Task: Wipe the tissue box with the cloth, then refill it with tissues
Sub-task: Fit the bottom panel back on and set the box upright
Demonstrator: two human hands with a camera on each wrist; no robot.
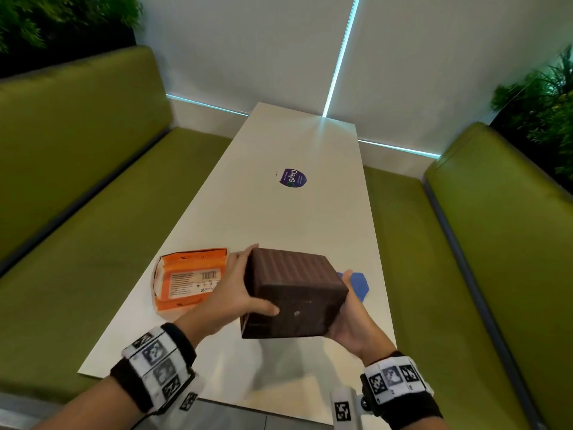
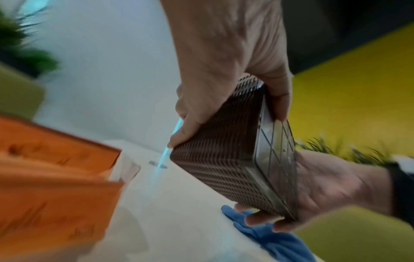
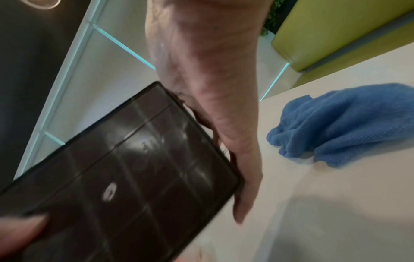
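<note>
I hold a dark brown ribbed tissue box [image 1: 294, 293] tilted above the white table [image 1: 294, 144], its smooth base facing me. My left hand [image 1: 235, 293] grips its left side, thumb on the base and fingers along the ribbed wall. My right hand [image 1: 350, 330] clasps the right side from below, fingers wrapped under the edge. In the left wrist view the box [image 2: 224, 159] sits between the left hand [image 2: 224, 62] and the right hand [image 2: 325, 186]. The blue cloth [image 1: 358, 283] lies crumpled on the table just behind the box, also visible as the cloth [image 3: 347, 124]. An orange tissue pack [image 1: 186, 279] lies left of the box.
Green padded benches [image 1: 93, 197] run along both sides of the narrow table. A round purple sticker [image 1: 291, 177] marks the tabletop farther back. White walls with lit strips close the far end, with plants in the corners.
</note>
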